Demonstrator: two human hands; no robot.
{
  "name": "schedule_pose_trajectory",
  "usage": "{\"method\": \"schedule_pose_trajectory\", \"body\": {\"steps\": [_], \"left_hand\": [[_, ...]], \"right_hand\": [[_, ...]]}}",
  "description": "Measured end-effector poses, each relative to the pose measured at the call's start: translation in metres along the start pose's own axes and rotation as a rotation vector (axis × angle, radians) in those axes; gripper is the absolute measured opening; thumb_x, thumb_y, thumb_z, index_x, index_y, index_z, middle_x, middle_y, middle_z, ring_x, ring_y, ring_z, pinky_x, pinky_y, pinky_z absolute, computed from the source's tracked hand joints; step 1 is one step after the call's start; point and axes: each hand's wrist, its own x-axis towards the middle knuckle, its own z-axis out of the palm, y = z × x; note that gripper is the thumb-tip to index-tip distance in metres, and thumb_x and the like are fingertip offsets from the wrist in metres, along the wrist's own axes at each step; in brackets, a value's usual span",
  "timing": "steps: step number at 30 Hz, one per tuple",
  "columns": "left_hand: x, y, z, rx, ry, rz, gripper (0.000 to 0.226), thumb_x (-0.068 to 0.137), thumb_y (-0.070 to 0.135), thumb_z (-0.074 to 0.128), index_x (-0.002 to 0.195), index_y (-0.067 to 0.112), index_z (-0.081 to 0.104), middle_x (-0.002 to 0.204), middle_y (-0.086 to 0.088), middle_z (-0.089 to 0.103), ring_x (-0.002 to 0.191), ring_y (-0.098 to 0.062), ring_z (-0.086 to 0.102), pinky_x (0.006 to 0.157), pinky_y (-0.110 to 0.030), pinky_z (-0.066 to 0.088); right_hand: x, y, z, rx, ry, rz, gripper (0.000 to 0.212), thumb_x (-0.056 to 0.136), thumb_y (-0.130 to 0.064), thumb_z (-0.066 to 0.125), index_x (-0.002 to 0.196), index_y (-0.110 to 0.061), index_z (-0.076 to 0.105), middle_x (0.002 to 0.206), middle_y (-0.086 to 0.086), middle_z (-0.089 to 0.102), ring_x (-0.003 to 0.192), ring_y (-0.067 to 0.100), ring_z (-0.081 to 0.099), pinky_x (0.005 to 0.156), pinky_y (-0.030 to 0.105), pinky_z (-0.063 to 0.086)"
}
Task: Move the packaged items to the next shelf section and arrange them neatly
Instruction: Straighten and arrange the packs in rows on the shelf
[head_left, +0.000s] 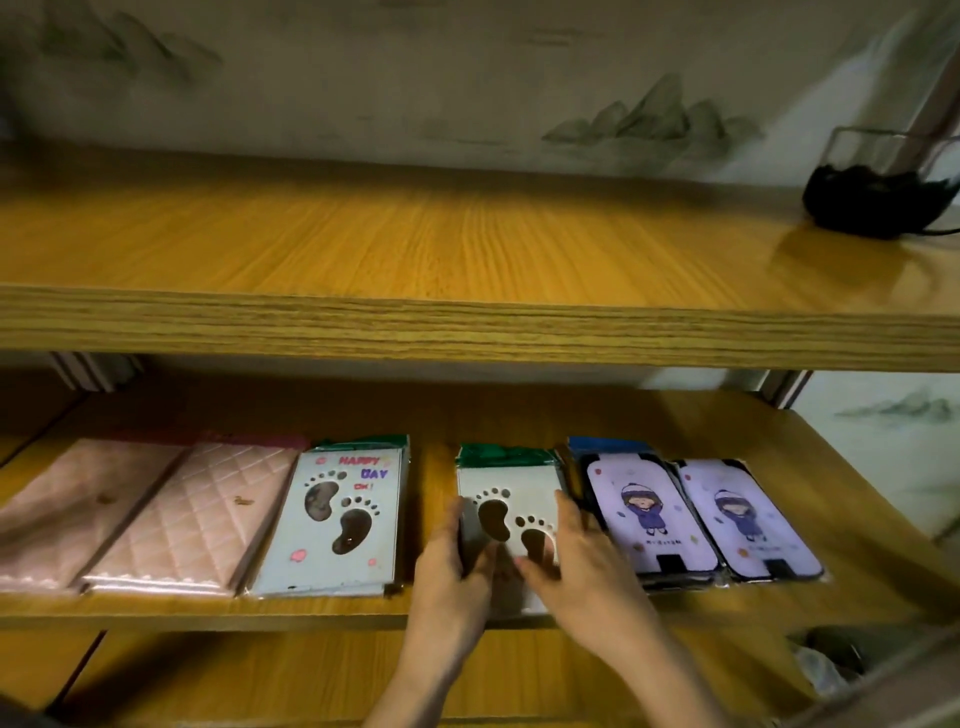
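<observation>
A row of flat packaged items lies on the lower wooden shelf (519, 415). From the left: two pink quilted packs (197, 514), a white footprint pack (337, 514) with "HAPPY DAY" lettering, a second white footprint pack stack (506, 480) with a green top, and two purple cartoon-figure packs (641, 514) side by side. My left hand (449, 566) grips the left edge of the second footprint stack. My right hand (582, 566) holds its right edge, fingers spread over the front. The stack's lower part is hidden under my hands.
The upper wooden shelf (467, 244) runs across above, with a glass container of dark material (883, 187) at its far right. A narrow gap separates the two footprint packs. A painted wall is behind. Another shelf level lies below.
</observation>
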Motion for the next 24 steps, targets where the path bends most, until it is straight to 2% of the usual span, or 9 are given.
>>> {"method": "schedule_pose_trajectory", "body": {"steps": [3, 6, 8, 11, 14, 17, 20, 22, 24], "left_hand": [[0.004, -0.004, -0.003, 0.044, 0.005, -0.008, 0.058, 0.089, 0.003, 0.051, 0.139, 0.024, 0.030, 0.127, 0.007, 0.044, 0.124, -0.019, 0.045, 0.105, -0.043, 0.040], [0.012, -0.006, -0.012, 0.074, 0.013, -0.003, 0.054, 0.087, 0.001, 0.053, 0.132, 0.028, 0.037, 0.134, -0.005, 0.048, 0.122, -0.023, 0.048, 0.100, -0.040, 0.046], [0.017, -0.006, -0.019, 0.081, 0.012, -0.004, 0.058, 0.086, 0.001, 0.055, 0.137, 0.020, 0.034, 0.136, -0.006, 0.046, 0.124, -0.023, 0.045, 0.101, -0.038, 0.044], [0.022, -0.008, -0.024, 0.125, 0.005, 0.013, 0.064, 0.087, 0.004, 0.055, 0.143, 0.016, 0.025, 0.143, -0.006, 0.041, 0.131, -0.023, 0.039, 0.108, -0.042, 0.037], [0.026, -0.008, -0.022, 0.177, 0.010, 0.034, 0.065, 0.088, 0.002, 0.052, 0.144, 0.015, 0.021, 0.147, -0.006, 0.036, 0.136, -0.023, 0.032, 0.112, -0.045, 0.031], [0.030, -0.007, -0.021, 0.240, 0.034, 0.074, 0.063, 0.088, 0.001, 0.050, 0.143, 0.015, 0.024, 0.148, -0.006, 0.034, 0.138, -0.023, 0.030, 0.112, -0.047, 0.031], [0.031, -0.004, -0.021, 0.315, 0.040, 0.114, 0.055, 0.085, -0.004, 0.047, 0.136, 0.013, 0.033, 0.146, -0.008, 0.037, 0.135, -0.024, 0.034, 0.109, -0.045, 0.035], [0.029, -0.003, -0.021, 0.356, 0.044, 0.137, 0.061, 0.084, -0.007, 0.046, 0.139, 0.012, 0.029, 0.149, -0.008, 0.032, 0.139, -0.023, 0.027, 0.112, -0.045, 0.031], [0.023, -0.002, -0.023, 0.291, 0.083, 0.169, 0.067, 0.083, -0.012, 0.044, 0.142, 0.015, 0.026, 0.150, -0.004, 0.029, 0.140, -0.021, 0.023, 0.114, -0.042, 0.026]], "right_hand": [[0.000, -0.001, 0.005, 0.064, 0.024, -0.025, 0.078, 0.090, -0.039, 0.051, 0.148, -0.024, 0.001, 0.150, 0.001, 0.030, 0.137, 0.020, 0.032, 0.110, 0.032, 0.032], [0.002, -0.008, 0.012, 0.130, 0.054, -0.029, 0.076, 0.090, -0.039, 0.050, 0.148, -0.025, 0.004, 0.153, 0.000, 0.026, 0.142, 0.021, 0.023, 0.114, 0.036, 0.027], [0.004, -0.010, 0.018, 0.163, 0.078, -0.029, 0.077, 0.089, -0.041, 0.052, 0.148, -0.024, 0.005, 0.154, -0.001, 0.024, 0.143, 0.020, 0.020, 0.115, 0.036, 0.024], [0.008, -0.009, 0.022, 0.274, 0.087, 0.024, 0.080, 0.086, -0.042, 0.055, 0.148, -0.027, 0.006, 0.156, -0.002, 0.017, 0.144, 0.021, 0.014, 0.114, 0.039, 0.024], [0.008, -0.011, 0.023, 0.443, 0.076, 0.042, 0.071, 0.091, -0.030, 0.052, 0.148, -0.027, 0.010, 0.156, -0.003, 0.015, 0.143, 0.019, 0.018, 0.112, 0.037, 0.028], [0.006, -0.016, 0.027, 0.496, 0.083, 0.041, 0.064, 0.094, -0.021, 0.048, 0.148, -0.028, 0.013, 0.155, -0.003, 0.019, 0.142, 0.018, 0.023, 0.110, 0.036, 0.031], [0.006, -0.020, 0.026, 0.516, 0.067, 0.040, 0.064, 0.095, -0.018, 0.046, 0.148, -0.029, 0.012, 0.155, -0.004, 0.018, 0.142, 0.018, 0.021, 0.111, 0.036, 0.029], [0.005, -0.023, 0.022, 0.506, 0.052, 0.031, 0.066, 0.095, -0.018, 0.047, 0.148, -0.030, 0.010, 0.156, -0.005, 0.015, 0.143, 0.016, 0.018, 0.112, 0.035, 0.027], [-0.001, -0.023, 0.015, 0.475, 0.049, -0.017, 0.066, 0.094, -0.021, 0.047, 0.148, -0.030, 0.009, 0.156, -0.010, 0.012, 0.143, 0.012, 0.017, 0.112, 0.028, 0.024]]}}
